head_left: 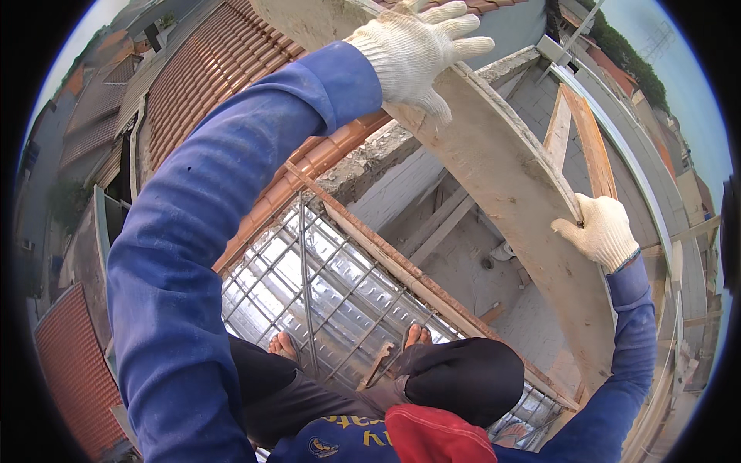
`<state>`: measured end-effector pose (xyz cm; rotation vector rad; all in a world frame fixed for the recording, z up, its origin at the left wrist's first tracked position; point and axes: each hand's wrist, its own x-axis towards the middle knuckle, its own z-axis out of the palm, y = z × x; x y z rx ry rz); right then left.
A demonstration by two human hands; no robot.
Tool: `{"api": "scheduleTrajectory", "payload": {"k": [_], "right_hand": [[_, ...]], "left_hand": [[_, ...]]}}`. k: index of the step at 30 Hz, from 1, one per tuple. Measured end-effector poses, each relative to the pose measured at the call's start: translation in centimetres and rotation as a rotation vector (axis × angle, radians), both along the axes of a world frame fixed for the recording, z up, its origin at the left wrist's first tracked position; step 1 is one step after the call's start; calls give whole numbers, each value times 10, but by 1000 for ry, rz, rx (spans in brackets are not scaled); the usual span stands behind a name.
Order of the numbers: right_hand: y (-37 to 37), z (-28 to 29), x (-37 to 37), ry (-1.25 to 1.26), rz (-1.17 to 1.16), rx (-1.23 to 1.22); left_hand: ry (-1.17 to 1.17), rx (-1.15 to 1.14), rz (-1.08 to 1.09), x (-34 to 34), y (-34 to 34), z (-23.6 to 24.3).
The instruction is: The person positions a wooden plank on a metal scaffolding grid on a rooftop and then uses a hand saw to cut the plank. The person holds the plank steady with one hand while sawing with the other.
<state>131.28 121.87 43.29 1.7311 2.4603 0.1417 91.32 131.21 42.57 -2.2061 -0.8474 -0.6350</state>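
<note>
A long, broad board (pixel 519 216), pale and smeared with dried grey cement, runs diagonally from the top centre to the lower right. My left hand (pixel 421 54), in a cream knitted glove, is on the upper part of this board with its fingers spread out. Farther down, my right hand (pixel 598 231), gloved the same way, grips the board's edge with thumb and fingers. Both forearms are in blue sleeves. Below, my sandalled feet stand on a rebar grid (pixel 340 289) over shiny metal decking (pixel 266 262).
A wooden edge beam (pixel 413 282) borders the decking, with a deep opening (pixel 455 247) with loose planks beyond it. Terracotta roof tiles (pixel 201 77) lie at upper left. Timber planks (pixel 587 135) lean at right. A small pale wooden-looking piece (pixel 374 366) lies between my feet. Roofs surround the site.
</note>
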Motion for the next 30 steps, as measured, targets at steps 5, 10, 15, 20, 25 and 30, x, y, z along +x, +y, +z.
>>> {"api": "scheduleTrajectory", "payload": {"k": [5,10,15,20,25,30], "right_hand": [[-19,25,-55,21,107,-114],[-40,46,-116,117,205,-191],[-59,71,-189,123,334,-251],[-66,64,-260,106,607,-219],[-84,25,-349,104,865,-215],[-101,-20,-397,218,1122,-147]], "left_hand": [[143,-584,354,-65,-32,55],[101,-535,392,-135,-87,62],[56,-461,538,-220,-157,68],[15,-422,767,-303,-240,55],[-226,-435,789,-376,-354,-6],[-259,-460,950,-404,-453,-35]]}}
